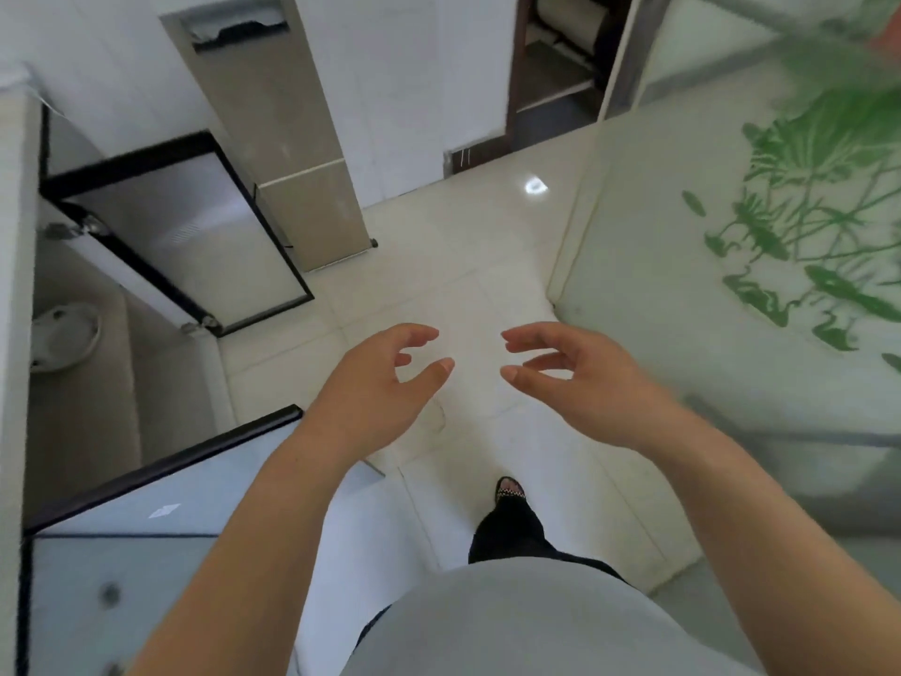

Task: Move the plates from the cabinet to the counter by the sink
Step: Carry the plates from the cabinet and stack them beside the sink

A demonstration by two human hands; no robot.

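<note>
My left hand (385, 383) and my right hand (580, 378) are held out in front of me above the tiled floor, a small gap between them. Both have their fingers curled and apart, and neither holds anything. To my left a low cabinet (97, 407) stands with its two black-framed glass doors swung out. On its wooden shelf lies a white plate or bowl (63, 336), far to the left of my left hand. No sink or counter is in view.
The upper open door (185, 231) and the lower open door (161, 485) jut into the walkway on the left. A frosted glass panel with a green plant pattern (760, 265) stands to the right. A beige column (287, 139) and a doorway (556, 65) lie ahead. The floor (468, 265) runs between them.
</note>
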